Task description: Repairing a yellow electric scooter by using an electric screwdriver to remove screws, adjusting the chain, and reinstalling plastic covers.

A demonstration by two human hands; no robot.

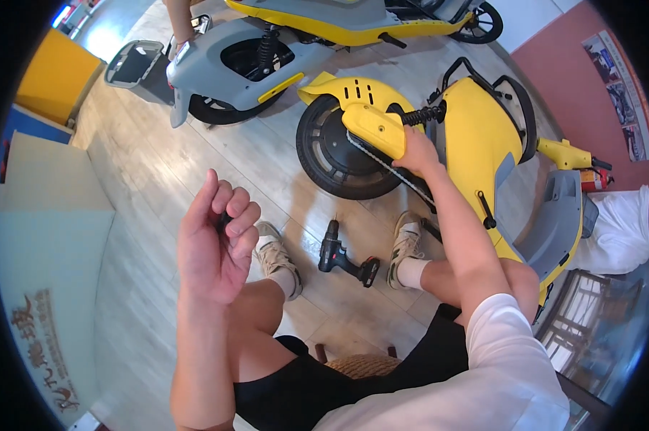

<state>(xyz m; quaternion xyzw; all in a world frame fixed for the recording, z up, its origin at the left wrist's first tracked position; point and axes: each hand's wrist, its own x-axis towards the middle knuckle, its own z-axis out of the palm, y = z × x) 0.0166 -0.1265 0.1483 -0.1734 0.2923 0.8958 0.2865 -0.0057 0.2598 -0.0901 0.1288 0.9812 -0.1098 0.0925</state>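
Note:
A yellow electric scooter [475, 136] stands in front of me at the right, its black rear wheel [339, 147] facing me. My right hand [419, 153] grips the front end of a yellow chain guard [373, 128] beside the wheel hub. A chain [371, 152] runs along the guard's lower edge. Whether the guard is fastened, I cannot tell. Raised at the left, my left hand [220, 241] has its fingers curled around a small dark thing [224, 220], mostly hidden in the palm. Between my feet a black cordless drill [339, 255] lies on the floor.
A second scooter, grey and yellow [231, 68], stands at the far left with a grey basket [136, 65]; another person's arm [179, 21] reaches down to it. A black shock absorber [421, 115] sits above the guard. White cloth [615, 237] lies at the right. I sit on a woven stool [364, 365].

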